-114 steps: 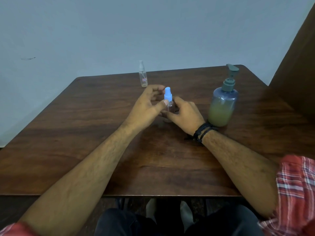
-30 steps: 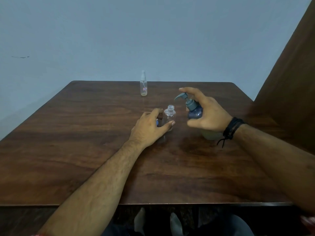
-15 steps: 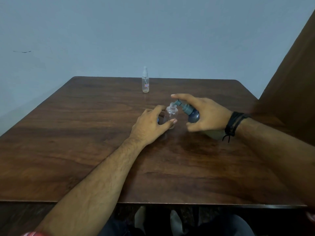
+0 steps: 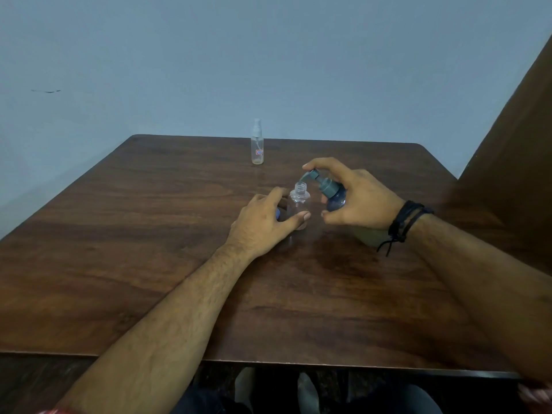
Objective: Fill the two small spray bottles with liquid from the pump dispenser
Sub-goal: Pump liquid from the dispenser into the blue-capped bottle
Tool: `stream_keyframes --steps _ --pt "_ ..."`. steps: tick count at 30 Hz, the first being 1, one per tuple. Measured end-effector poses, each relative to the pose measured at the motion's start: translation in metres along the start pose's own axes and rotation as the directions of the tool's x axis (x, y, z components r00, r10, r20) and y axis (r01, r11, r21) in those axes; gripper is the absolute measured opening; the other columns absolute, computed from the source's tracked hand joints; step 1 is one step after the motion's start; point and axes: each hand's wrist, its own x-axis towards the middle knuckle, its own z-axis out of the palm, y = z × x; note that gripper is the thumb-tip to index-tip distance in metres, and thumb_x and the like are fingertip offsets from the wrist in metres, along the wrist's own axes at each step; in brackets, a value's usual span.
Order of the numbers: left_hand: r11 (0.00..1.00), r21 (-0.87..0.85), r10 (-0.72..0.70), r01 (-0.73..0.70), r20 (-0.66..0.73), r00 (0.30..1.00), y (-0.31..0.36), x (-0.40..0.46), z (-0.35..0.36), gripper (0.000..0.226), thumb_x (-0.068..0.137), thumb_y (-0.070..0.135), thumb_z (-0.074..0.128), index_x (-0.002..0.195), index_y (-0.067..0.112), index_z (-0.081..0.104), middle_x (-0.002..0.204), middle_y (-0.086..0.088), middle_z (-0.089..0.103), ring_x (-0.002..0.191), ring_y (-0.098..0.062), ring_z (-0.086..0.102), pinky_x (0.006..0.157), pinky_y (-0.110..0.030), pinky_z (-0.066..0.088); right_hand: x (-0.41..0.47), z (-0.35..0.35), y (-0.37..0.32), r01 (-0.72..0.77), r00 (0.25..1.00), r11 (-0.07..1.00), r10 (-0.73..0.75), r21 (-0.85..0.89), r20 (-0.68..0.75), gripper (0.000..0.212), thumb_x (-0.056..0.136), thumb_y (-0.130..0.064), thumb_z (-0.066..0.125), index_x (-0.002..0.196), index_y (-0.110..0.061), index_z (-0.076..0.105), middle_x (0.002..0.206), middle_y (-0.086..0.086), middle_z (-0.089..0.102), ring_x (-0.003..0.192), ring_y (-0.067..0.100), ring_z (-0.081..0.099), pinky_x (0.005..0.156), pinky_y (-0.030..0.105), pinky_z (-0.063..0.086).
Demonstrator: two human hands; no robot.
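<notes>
A small clear bottle (image 4: 298, 198) stands uncapped on the wooden table (image 4: 149, 234), its threaded neck open at the top. My left hand (image 4: 265, 222) grips its body from the left, and a bit of blue cap (image 4: 278, 214) shows under the fingers. My right hand (image 4: 358, 198) holds the blue pump dispenser (image 4: 334, 198) tilted left, with the index finger on top of the grey pump head. The nozzle tip sits right over the small bottle's mouth. A second clear spray bottle (image 4: 257, 143) stands capped near the table's far edge.
A dark wooden panel (image 4: 513, 144) rises along the right side of the table. A pale blue wall is behind the far edge. My knees and feet show below the near edge.
My right hand brought the pump dispenser from the table's right side over to the small bottle and tilted it, so the nozzle now sits over the open neck. The blue cap came off earlier.
</notes>
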Motion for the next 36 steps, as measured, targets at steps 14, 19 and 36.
stream_keyframes --steps 14,19,36 --pt "1.0 0.008 -0.008 0.008 0.014 1.0 0.0012 0.0009 -0.001 0.083 0.067 0.092 0.044 0.132 0.041 0.051 0.116 0.017 0.059 0.119 -0.01 0.05 0.096 -0.049 0.051 -0.0022 -0.0039 -0.0042 -0.055 0.998 0.998 0.055 0.004 -0.023 0.074 0.073 -0.015 0.079 0.128 -0.046 0.04 0.085 -0.001 0.068 0.074 0.014 0.066 0.073 0.036 0.056" --pt "1.0 0.006 0.005 -0.006 0.02 1.0 0.0009 0.0003 -0.0016 0.082 0.069 0.09 0.044 0.132 0.038 0.051 0.116 0.016 0.06 0.118 -0.011 0.051 0.096 -0.05 0.052 -0.0013 -0.0027 -0.0064 -0.044 0.999 0.999 0.043 -0.022 -0.018 0.077 0.073 -0.017 0.078 0.133 -0.047 0.04 0.085 -0.003 0.067 0.074 0.013 0.066 0.073 0.041 0.058" --pt "1.0 0.015 0.005 -0.005 0.004 1.0 -0.0042 0.0032 0.0011 0.078 0.069 0.09 0.047 0.129 0.041 0.051 0.112 0.02 0.057 0.12 -0.01 0.049 0.097 -0.049 0.051 -0.0034 -0.0026 -0.0075 -0.038 0.999 0.999 0.037 -0.016 -0.014 0.077 0.074 -0.015 0.079 0.133 -0.045 0.04 0.084 -0.003 0.067 0.073 0.012 0.065 0.072 0.038 0.057"
